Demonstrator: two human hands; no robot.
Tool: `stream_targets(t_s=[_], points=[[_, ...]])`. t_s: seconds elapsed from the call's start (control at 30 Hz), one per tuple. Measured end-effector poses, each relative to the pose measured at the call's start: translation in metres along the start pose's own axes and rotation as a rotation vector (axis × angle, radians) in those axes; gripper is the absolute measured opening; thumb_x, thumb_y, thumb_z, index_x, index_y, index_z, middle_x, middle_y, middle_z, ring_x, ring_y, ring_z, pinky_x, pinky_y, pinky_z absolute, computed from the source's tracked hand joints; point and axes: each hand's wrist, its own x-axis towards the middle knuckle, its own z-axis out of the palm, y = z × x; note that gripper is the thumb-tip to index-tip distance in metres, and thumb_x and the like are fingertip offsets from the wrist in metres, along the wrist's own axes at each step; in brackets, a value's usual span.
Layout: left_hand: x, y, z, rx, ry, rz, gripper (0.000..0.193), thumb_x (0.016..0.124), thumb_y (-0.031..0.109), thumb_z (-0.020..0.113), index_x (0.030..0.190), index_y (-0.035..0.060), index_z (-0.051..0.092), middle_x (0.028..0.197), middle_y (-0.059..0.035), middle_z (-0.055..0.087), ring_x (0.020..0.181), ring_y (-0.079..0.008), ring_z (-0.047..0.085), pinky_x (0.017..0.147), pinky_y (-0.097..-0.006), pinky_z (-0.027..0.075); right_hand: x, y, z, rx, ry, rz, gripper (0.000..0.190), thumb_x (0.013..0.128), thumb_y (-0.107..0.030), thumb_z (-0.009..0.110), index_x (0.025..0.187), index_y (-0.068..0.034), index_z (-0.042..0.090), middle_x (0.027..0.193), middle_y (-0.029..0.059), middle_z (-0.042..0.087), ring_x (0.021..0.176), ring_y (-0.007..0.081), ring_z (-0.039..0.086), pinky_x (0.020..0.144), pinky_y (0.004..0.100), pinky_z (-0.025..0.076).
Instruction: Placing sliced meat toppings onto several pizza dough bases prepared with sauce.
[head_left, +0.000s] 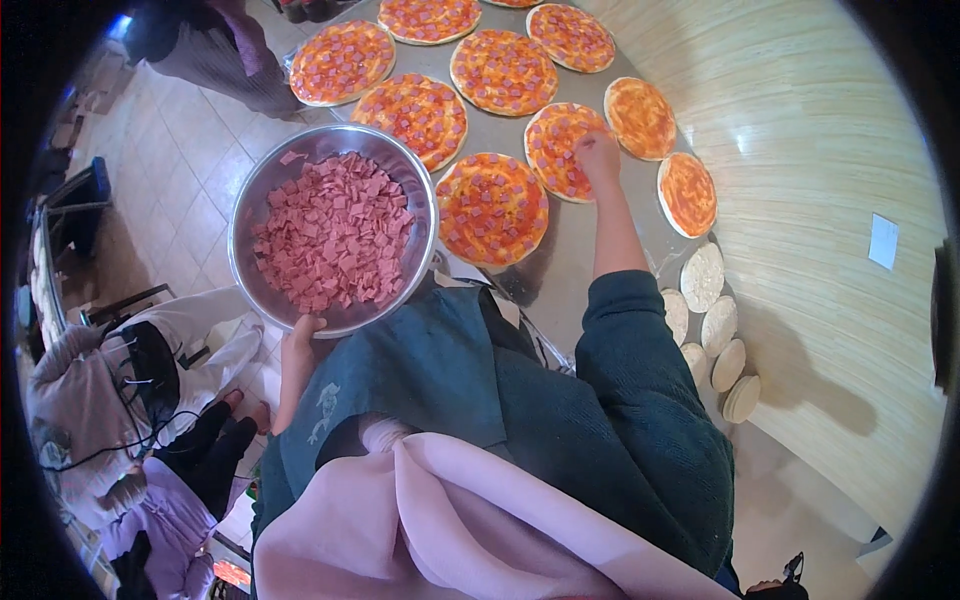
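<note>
My left hand (302, 341) grips the near rim of a steel bowl (433, 225), its thumb over the edge. Small square pieces of pink sliced meat (341, 232) fill much of the bowl. My right hand (598, 156) is over the right part of a sauced pizza base (559, 161) dotted with meat squares; its fingertips are partly hidden, and whether it holds pieces is unclear. Just left of that base lies another meat-topped pizza base (493, 210), partly beside the bowl. Two bases with sauce only, an upper one (640, 118) and a lower one (687, 195), lie to the right.
More meat-topped bases (504, 72) cover the far part of the grey table (570, 262). Several plain bases (703, 277) lie along its right edge, near a wood-patterned wall (810, 187). One person (225, 60) is at the upper left, others (97, 420) at the lower left.
</note>
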Motion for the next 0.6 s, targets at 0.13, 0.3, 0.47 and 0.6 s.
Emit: stream_targets(t_s=[0.13,0.3,0.47,0.6], points=[[-0.008,0.007,0.01,0.015,0.008,-0.007,0.031,0.069,0.017,0.048,0.087,-0.0075,0.054,0.086,-0.0165,0.058,0.076,-0.0237,0.058,0.068,-0.0313,0.046,0.013,0.015,-0.005,0.648,-0.021,0.241,0.015,0.074,0.002,0.052,0.088,0.003,0.057,0.08,0.0148,0.061,0.073,0.0207,0.061,0.061,0.0277,0.05],[-0.013,0.011,0.013,0.013,0.016,-0.007,0.033,0.068,0.015,0.048,0.09,-0.0099,0.053,0.09,-0.0192,0.057,0.078,-0.026,0.058,0.07,-0.0342,0.047,0.01,0.013,-0.017,1.169,-0.208,0.45,0.023,0.078,0.009,0.042,0.1,0.01,0.048,0.086,0.0172,0.058,0.078,0.0224,0.06,0.063,0.0279,0.053],[-0.01,0.012,0.01,-0.011,-0.033,-0.029,0.029,0.068,0.013,0.049,0.09,-0.007,0.051,0.086,-0.0159,0.056,0.074,-0.0244,0.057,0.068,-0.0327,0.047,0.008,0.007,-0.025,1.355,-0.267,0.484,0.026,0.079,0.008,0.043,0.104,0.008,0.048,0.086,0.0149,0.057,0.076,0.0213,0.06,0.068,0.0289,0.052],[-0.008,0.01,0.009,-0.112,-0.059,-0.049,0.023,0.069,0.012,0.05,0.086,-0.0028,0.052,0.081,-0.0122,0.057,0.068,-0.0219,0.057,0.062,-0.03,0.046,0.01,0.008,-0.025,1.406,-0.317,0.433,0.024,0.08,0.005,0.045,0.103,0.008,0.051,0.085,0.0138,0.057,0.075,0.0204,0.059,0.069,0.0285,0.052]])
